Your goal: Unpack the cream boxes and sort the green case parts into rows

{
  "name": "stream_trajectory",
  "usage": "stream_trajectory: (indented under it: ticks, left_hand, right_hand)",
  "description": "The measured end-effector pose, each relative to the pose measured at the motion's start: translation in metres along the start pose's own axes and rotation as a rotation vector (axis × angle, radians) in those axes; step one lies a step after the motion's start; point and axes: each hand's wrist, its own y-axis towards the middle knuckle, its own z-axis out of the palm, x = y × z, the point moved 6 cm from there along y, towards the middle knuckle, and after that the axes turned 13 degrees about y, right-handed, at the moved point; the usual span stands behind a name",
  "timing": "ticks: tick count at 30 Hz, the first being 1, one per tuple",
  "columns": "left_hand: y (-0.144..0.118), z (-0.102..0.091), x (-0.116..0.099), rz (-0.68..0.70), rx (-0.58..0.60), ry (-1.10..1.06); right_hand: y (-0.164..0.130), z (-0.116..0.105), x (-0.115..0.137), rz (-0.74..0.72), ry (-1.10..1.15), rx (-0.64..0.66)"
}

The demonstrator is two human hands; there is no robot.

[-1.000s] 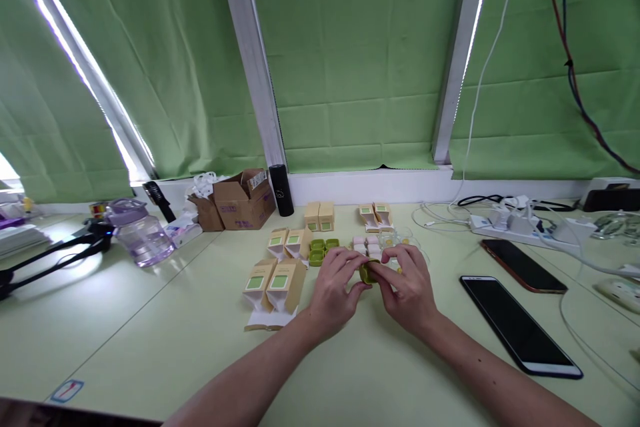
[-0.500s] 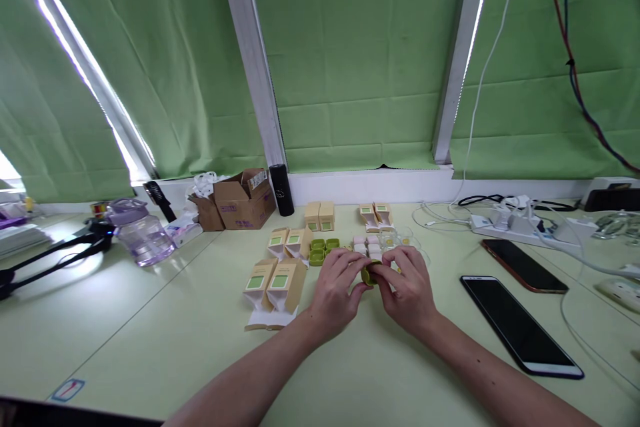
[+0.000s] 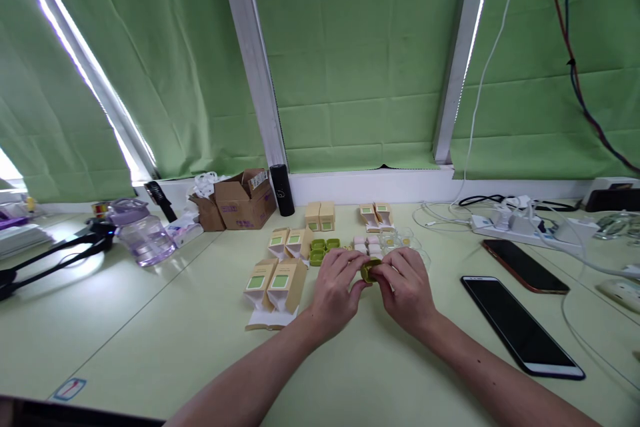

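Between my two hands is a small olive-green cup-like piece [image 3: 369, 271], held above the table. The fingertips of my left hand [image 3: 336, 283] pinch its left side, and my right hand [image 3: 406, 283] grips its right side. My fingers hide much of it. Just behind my left hand stand several green square cups [image 3: 318, 252]. Beyond the held piece sit several small pale pink and white blocks [image 3: 367, 245]. Clear round plastic pieces [image 3: 397, 239] lie behind my right hand, partly covered by it. Small kraft boxes [image 3: 283, 283] with green labels stand open left of my left hand.
More small boxes [image 3: 320, 216] stand farther back. A brown carton [image 3: 245, 200], a black cylinder [image 3: 282, 190] and a purple-lidded jug [image 3: 143, 233] are at the left. To the right lie two phones [image 3: 520, 327], a power strip [image 3: 530, 230] and loose cables.
The green piece has tilted slightly between my fingers, so more of its face shows. Both hands stay in nearly the same place.
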Motion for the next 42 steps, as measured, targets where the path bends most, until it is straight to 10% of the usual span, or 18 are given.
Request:
stream_trajectory:
  ticks: [42]
  left_hand:
    - [-0.0007, -0.0001, 0.006, -0.055, -0.01, 0.033]
  right_hand:
    - [-0.0021, 0.0018, 0.0023, -0.015, 0.011, 0.015]
